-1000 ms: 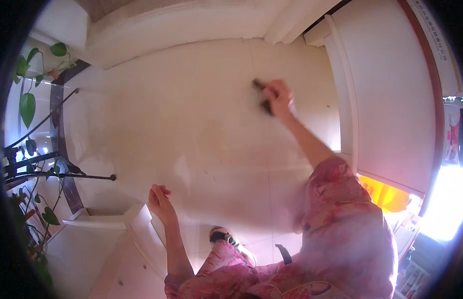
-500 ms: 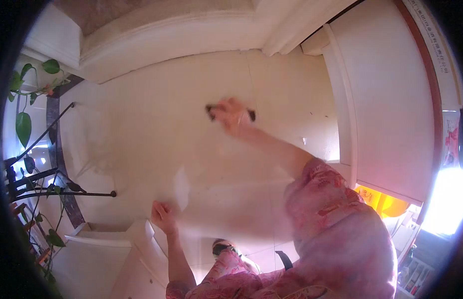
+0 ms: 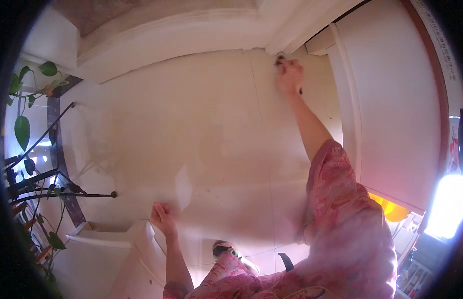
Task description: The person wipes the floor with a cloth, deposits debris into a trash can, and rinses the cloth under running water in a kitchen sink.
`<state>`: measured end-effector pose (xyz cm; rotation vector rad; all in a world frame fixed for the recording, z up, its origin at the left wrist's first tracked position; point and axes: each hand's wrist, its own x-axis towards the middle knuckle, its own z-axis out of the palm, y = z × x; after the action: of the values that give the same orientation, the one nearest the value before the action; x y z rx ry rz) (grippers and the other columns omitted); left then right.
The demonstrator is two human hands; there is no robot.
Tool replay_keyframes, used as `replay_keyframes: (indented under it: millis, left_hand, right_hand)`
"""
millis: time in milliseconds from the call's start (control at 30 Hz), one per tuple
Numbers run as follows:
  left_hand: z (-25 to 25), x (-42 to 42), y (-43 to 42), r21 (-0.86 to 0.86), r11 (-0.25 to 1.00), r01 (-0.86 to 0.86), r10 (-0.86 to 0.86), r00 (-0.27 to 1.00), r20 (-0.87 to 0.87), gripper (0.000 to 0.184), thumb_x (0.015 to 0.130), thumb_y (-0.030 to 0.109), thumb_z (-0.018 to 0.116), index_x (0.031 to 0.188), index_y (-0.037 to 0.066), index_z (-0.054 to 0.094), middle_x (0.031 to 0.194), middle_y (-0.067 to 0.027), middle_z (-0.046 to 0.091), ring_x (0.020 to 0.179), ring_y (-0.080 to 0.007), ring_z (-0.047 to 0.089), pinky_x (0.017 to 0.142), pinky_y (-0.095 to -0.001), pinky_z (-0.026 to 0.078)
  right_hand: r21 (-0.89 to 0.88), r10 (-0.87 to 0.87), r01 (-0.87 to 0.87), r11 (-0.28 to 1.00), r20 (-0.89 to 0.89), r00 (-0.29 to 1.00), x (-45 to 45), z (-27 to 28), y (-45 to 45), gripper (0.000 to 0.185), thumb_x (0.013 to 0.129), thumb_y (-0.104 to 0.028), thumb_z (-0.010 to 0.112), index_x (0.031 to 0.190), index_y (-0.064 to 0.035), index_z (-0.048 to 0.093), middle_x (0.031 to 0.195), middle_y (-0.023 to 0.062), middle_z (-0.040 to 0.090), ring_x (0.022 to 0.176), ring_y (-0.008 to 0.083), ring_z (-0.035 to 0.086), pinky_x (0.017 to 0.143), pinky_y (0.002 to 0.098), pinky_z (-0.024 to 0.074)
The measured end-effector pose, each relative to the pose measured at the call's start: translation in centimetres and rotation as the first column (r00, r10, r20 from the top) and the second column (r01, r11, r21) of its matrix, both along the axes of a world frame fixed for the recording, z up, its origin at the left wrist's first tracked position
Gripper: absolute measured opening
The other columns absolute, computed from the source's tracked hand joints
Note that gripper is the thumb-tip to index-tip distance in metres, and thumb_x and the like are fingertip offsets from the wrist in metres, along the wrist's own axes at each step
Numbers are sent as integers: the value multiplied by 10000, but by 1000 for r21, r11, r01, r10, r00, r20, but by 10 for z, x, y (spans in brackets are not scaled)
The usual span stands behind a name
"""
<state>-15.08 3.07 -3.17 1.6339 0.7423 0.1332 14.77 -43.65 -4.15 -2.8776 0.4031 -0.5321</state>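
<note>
My right hand (image 3: 291, 77) is wrapped round a small dark object (image 3: 279, 60), whose ends show on both sides of the fingers. It is over the pale tiled floor (image 3: 191, 114), close to the foot of the white moulding at the top. What the dark object is cannot be made out. Low on the left, my left hand (image 3: 162, 217) hangs over the floor near a white cabinet corner, its fingers curled in; nothing can be made out inside it.
A black metal stand (image 3: 92, 195) and a leafy plant (image 3: 22, 133) are at the left. A white cabinet (image 3: 396, 99) lines the right side, with a yellow item (image 3: 395, 211) below it. My shoe (image 3: 222, 249) shows at the bottom.
My right hand swung left across the floor with the dark object, then moved up and right to the foot of the moulding. My left hand stays about where it was.
</note>
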Motion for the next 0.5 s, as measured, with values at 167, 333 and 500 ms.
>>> replay_keyframes:
  millis: [167,333,500]
  left_hand:
    - [-3,-3,3,30,1000,4,-3,999,-41,417,968,324,449,621,96,411,568,40,389,512,-53,357,447,-209,295]
    - [-5,-4,5,-49,999,-15,13,999,-48,392,961,316,464,638,102,408,582,41,392,517,-55,361,443,-210,292]
    - [-5,-2,6,38,999,10,-8,998,-57,375,947,315,491,647,107,405,586,39,390,518,-60,366,455,-213,295]
  right_hand:
    - [122,443,-441,889,11,897,-39,6,51,174,772,-138,569,923,-88,641,941,131,552,921,311,516,815,437,434]
    - [-1,147,-148,989,-115,982,-12,16,18,226,748,-70,592,969,-78,640,897,114,536,878,313,515,773,402,452]
    - [-22,320,-325,945,-120,940,-48,11,21,165,733,-93,605,894,-67,628,935,138,536,927,318,520,726,424,471]
